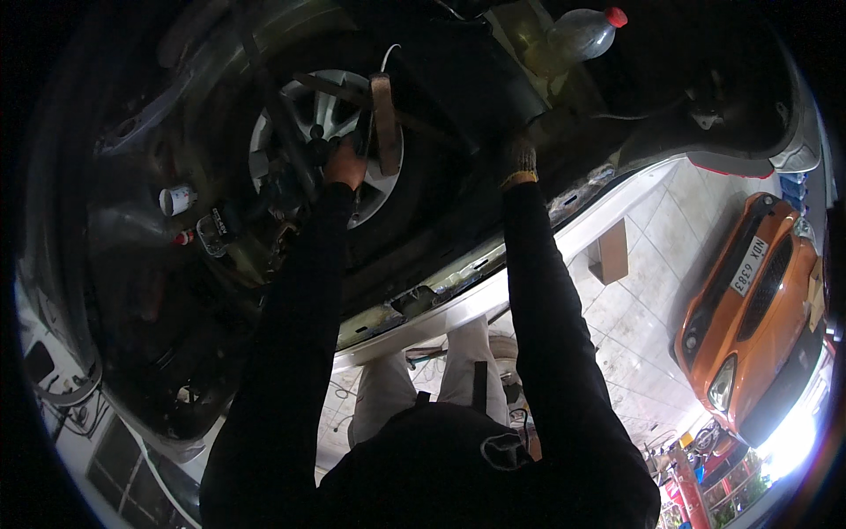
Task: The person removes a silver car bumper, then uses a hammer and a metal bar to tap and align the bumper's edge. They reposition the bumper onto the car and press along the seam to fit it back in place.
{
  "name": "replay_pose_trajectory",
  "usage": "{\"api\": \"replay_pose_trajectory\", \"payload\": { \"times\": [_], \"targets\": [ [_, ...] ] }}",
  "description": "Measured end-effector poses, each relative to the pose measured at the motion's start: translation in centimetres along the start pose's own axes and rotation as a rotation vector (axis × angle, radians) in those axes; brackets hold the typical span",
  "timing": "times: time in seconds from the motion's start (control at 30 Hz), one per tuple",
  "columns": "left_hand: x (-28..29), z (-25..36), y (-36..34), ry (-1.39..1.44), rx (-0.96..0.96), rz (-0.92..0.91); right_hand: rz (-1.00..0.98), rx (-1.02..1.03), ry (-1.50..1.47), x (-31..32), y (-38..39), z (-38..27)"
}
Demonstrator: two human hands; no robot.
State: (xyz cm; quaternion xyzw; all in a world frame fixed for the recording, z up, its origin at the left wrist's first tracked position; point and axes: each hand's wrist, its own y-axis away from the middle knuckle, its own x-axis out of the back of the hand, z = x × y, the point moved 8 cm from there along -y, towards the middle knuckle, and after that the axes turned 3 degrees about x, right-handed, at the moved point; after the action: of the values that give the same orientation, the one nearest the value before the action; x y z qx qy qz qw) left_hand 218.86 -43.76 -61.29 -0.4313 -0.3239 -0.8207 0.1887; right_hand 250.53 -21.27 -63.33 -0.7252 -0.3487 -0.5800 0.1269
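I am leaning into a dark car boot, where a spare wheel point(328, 110) with a silver rim lies. Over the rim, my left hand point(346, 165) is closed around something dark that I cannot make out. Just beside it, a brown, flat oblong piece point(385, 125) rests across the wheel, and a thin white loop rises from its far end. My right hand point(522, 161), in a knitted glove with a yellowish cuff, is at the near edge of a dark panel point(467, 79). Shadow hides its fingers.
A clear plastic bottle point(582, 35) with a red cap lies at the far right. Left of the wheel are a white can point(178, 200) and a small red-capped bottle point(211, 234). The boot sill point(476, 264) runs before me. Behind stand a cardboard box point(610, 253) and an orange car point(749, 300).
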Motion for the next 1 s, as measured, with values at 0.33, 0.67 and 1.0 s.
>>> {"api": "replay_pose_trajectory", "payload": {
  "times": [0.33,0.67,1.0],
  "targets": [
    [12.0,11.4,6.1,0.009,-0.070,0.033,0.356,-0.356,-1.118,13.5,4.5,-6.3],
    [13.5,13.0,17.4,-0.013,-0.197,-0.007,0.346,-0.242,-1.157,11.3,4.0,-6.4],
    [11.4,6.6,21.7,0.185,0.133,-0.040,0.339,0.036,-0.201,14.3,5.2,-10.9]
  ]
}}
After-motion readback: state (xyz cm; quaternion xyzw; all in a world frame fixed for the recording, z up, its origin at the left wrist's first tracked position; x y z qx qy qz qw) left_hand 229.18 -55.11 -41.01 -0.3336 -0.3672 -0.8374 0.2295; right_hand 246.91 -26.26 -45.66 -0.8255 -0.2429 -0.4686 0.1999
